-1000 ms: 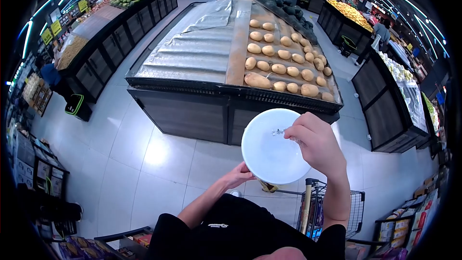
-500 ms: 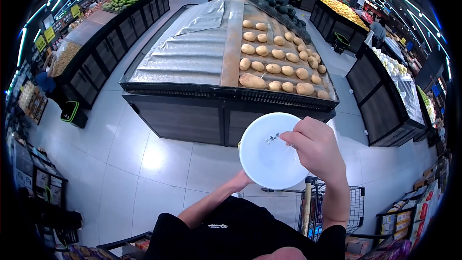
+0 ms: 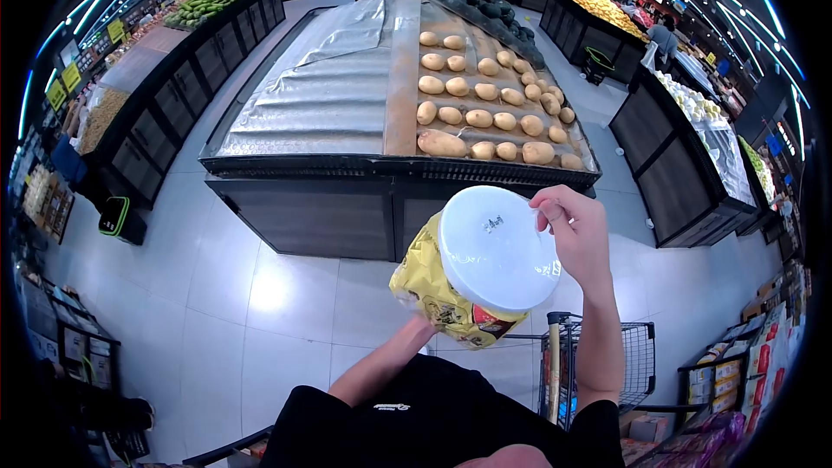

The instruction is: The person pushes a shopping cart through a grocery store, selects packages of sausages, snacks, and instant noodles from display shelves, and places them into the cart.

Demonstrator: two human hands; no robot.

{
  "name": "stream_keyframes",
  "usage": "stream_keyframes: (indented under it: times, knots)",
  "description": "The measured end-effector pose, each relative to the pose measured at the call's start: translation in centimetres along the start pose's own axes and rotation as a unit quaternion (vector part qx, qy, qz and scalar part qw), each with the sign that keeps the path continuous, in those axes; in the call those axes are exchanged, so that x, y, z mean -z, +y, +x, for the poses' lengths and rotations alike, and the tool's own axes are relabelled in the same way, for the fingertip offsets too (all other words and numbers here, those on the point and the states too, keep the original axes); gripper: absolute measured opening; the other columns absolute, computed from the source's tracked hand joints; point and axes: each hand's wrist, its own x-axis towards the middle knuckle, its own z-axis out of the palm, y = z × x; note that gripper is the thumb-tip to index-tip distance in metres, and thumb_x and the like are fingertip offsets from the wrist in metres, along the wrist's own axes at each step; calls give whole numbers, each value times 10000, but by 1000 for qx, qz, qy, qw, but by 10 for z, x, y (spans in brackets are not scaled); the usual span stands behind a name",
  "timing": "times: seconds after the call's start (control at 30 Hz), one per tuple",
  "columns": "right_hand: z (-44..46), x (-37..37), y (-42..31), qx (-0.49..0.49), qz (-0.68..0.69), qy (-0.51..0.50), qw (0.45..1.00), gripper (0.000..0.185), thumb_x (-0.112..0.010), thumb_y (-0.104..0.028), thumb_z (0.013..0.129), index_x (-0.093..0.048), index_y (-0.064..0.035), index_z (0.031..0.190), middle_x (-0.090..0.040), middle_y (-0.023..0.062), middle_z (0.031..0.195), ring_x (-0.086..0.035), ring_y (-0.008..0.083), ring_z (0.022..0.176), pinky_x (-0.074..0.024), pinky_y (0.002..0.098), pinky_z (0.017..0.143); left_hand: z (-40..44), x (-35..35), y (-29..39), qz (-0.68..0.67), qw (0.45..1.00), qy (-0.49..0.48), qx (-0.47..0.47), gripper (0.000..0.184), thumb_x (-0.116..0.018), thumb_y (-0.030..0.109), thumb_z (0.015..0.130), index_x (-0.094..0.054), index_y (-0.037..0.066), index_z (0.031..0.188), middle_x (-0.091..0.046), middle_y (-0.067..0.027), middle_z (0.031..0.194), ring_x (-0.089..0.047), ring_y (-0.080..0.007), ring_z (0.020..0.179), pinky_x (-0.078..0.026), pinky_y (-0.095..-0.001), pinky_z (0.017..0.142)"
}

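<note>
In front of my body is a yellow-wrapped tub [image 3: 425, 270], tilted so that its round white end [image 3: 494, 256] faces me. Small dark print marks that end, and glossy reflections lie along its lower edge. My left hand [image 3: 416, 329] holds the tub low on its left side, the fingers mostly hidden behind the yellow wrapping. At the upper right of the white end, my right hand [image 3: 568, 221] is closed, with thumb and fingertips pinched at the rim. Whether some clear film is between those fingertips, I cannot make out.
Ahead stands a wide produce stand [image 3: 303, 169] with rows of potatoes [image 3: 485, 91] on its right half. A wire shopping cart [image 3: 637, 364] is close by my right arm. Other produce stands line both sides, and a black basket [image 3: 121, 218] sits on the floor at left.
The tub has tilted, bringing its yellow side into view, and its white end has risen slightly. My right hand has shifted from over the white face to its upper right rim.
</note>
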Motion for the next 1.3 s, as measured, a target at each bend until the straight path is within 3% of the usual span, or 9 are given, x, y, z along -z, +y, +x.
stream_keyframes:
  times: [0.37,0.43,0.6,0.67,0.83,1.03,1.13,1.17,1.3]
  knots:
    - [-34,17,36,-85,-14,62,994,217,-528,-62,960,-687,1,1093,-728,115,945,-681,175,855,-520,271,754,16,-36,-27,101,994,-22,25,493,-505,266,998,-398,94,1447,-509,-115,1405,-528,-281,1256,-449,-485,1059]
    - [-52,35,55,-145,153,24,977,342,-550,-251,987,-653,4,1191,-681,146,1170,-636,232,1076,-471,304,939,16,-41,-34,117,992,-29,34,493,-504,270,999,-398,95,1447,-509,-116,1406,-528,-282,1257,-449,-486,1059]
    - [-117,51,94,-119,176,62,975,747,-514,-622,921,-579,21,1297,-530,182,1400,-444,297,1340,-290,381,1132,13,-48,-49,160,985,-41,57,494,-501,280,1001,-400,96,1448,-508,-119,1410,-529,-284,1258,-449,-486,1060]
    - [-144,58,106,-155,225,152,950,691,-521,-556,944,-570,29,1307,-535,205,1386,-458,294,1325,-292,400,1133,16,-52,-58,170,981,-44,76,495,-500,284,1002,-400,96,1448,-507,-120,1411,-529,-284,1259,-449,-487,1060]
    - [-192,98,108,-255,228,373,863,189,-621,40,842,-641,22,1029,-668,129,1059,-632,173,984,-507,289,849,35,-37,-105,44,974,15,222,514,-461,369,1002,-414,104,1439,-495,-118,1430,-520,-320,1269,-441,-527,1057]
    - [-242,165,97,-219,17,360,907,63,-615,-42,924,-556,-31,944,-533,-24,825,-528,70,771,-407,182,703,53,-64,-188,32,932,71,354,509,-353,465,1018,-491,118,1365,-616,-98,1245,-593,-296,1136,-511,-502,957]
    - [-276,196,83,-281,93,419,858,56,-581,-19,914,-531,-36,931,-532,-4,783,-485,78,707,-390,200,659,57,-67,-235,57,906,90,410,482,-345,460,1020,-520,125,1320,-656,-73,1143,-621,-282,1058,-526,-496,933]
    - [-283,206,76,-281,74,437,851,33,-558,-36,938,-529,-39,953,-541,-1,768,-469,67,657,-363,200,605,64,2,-268,55,895,66,438,490,-344,457,1020,-510,122,1338,-650,-81,1189,-622,-280,1072,-528,-490,931]
    - [-327,256,66,-176,73,516,835,5,-534,-27,960,-530,-28,957,-508,6,720,-476,94,584,-370,219,526,74,-33,-333,86,857,34,507,522,-345,467,1018,-477,123,1388,-591,-108,1308,-595,-290,1154,-524,-488,936]
